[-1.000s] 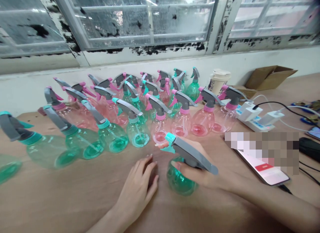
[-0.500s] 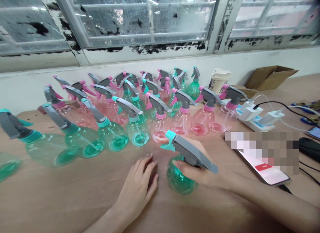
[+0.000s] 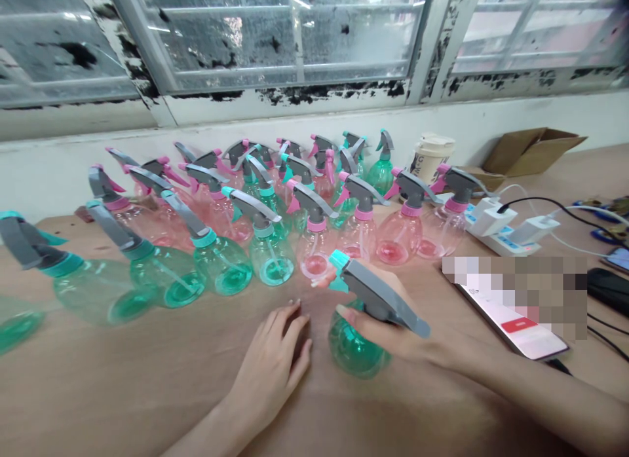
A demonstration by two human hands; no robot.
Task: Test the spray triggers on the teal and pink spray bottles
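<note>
My right hand (image 3: 383, 326) is wrapped round the neck of a green spray bottle (image 3: 356, 349) with a grey and teal trigger head. The bottle stands on the wooden table (image 3: 122, 391), its nozzle pointing up and left. Left of it, my left hand (image 3: 272, 355) rests on the tabletop, fingers stretched out and loosely curved, holding nothing. A little gap separates that hand from the bottle. Beyond both hands stands a row of other bottles, among them a green spray bottle (image 3: 272, 260) and a pink spray bottle (image 3: 314, 251).
Several more pink and green spray bottles crowd toward the wall. At the right are a lit phone (image 3: 533, 336), a power strip (image 3: 506, 241) with chargers and cables, a paper cup (image 3: 432, 156) and an open cardboard box (image 3: 533, 152). Windows rise behind the table.
The fingers of my right hand have shifted slightly about the trigger and neck of the green spray bottle. My left hand has stayed in place.
</note>
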